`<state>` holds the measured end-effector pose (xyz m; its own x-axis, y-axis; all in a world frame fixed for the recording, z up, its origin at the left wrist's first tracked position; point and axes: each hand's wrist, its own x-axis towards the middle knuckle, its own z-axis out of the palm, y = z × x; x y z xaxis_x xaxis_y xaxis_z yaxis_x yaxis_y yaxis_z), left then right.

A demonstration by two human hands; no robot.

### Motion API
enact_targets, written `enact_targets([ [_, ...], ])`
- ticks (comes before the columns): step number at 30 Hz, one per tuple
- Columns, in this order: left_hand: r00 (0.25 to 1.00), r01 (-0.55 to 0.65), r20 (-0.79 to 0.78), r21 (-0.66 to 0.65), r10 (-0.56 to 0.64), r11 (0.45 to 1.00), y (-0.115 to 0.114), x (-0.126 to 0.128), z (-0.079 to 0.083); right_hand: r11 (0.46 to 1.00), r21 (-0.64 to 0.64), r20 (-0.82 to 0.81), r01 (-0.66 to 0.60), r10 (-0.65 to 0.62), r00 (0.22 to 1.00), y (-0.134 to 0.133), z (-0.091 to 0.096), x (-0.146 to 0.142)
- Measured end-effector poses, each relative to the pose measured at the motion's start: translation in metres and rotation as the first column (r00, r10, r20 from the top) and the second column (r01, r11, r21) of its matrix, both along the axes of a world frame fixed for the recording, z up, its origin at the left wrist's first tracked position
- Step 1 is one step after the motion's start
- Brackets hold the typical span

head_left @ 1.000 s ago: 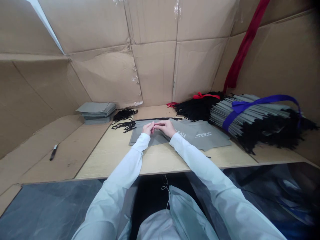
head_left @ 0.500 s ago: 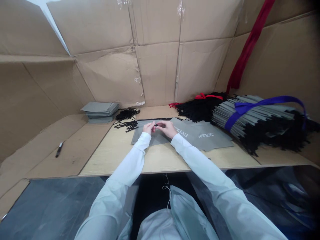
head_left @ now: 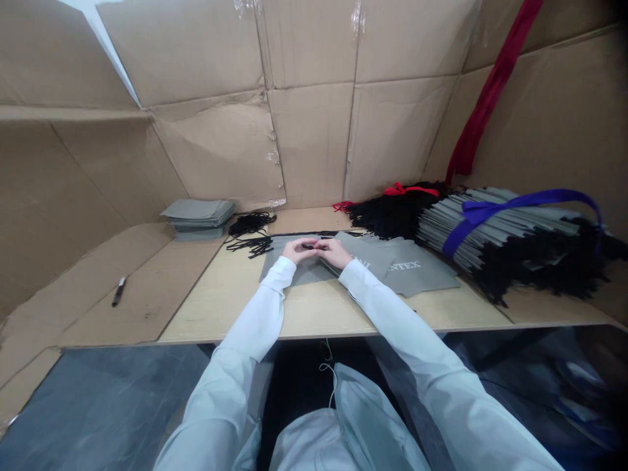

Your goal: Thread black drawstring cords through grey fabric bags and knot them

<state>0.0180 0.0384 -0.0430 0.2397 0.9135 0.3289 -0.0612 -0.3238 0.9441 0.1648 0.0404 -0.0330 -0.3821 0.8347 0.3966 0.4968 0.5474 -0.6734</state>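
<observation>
One cord (head_left: 309, 246), between left hand (head_left: 297, 250), right hand (head_left: 336, 253)

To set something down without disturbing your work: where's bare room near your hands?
Bare wooden board lies between the grey printed sheets and the near edge, below your left hand and right hand. Cardboard beside the marker pen is also free. Crowded: right, at the blue-strapped bundle.

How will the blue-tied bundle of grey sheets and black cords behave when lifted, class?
The bundle will probably sag when lifted, since its thin grey sheets fan out from the tie. The black cords would likely dangle and tangle. With only one blue band holding it, sheets may slip out if tilted.
</observation>
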Motion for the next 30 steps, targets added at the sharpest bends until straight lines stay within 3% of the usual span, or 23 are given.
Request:
enact_targets([
  [3,0.993,0.023,-0.115,0.042,-0.018,0.999,0.000,-0.005,-0.001,0.994,-0.099,-0.009,-0.042,0.042,0.999,0.001,0.001,0.004],
  [9,0.969,-0.088,-0.228,0.020,0.090,0.996,-0.001,-0.007,0.000,0.983,-0.177,-0.067,-0.041,0.030,0.997,0.007,-0.001,0.008],
  [19,0.984,-0.061,-0.170,-0.021,0.057,0.998,-0.001,-0.005,0.003,0.969,-0.226,-0.164,-0.103,0.066,0.984,0.016,-0.006,0.010],
  [25,0.998,-0.051,-0.060,-0.258,0.037,0.965,0.001,-0.003,-0.009,0.953,-0.266,-0.231,-0.145,0.083,0.969,0.021,-0.008,0.013],
  [30,1.000,0.010,0.024,-0.332,-0.002,0.943,0.003,-0.001,-0.011,0.948,-0.271,-0.279,-0.168,0.090,0.956,0.017,-0.004,0.010],
])
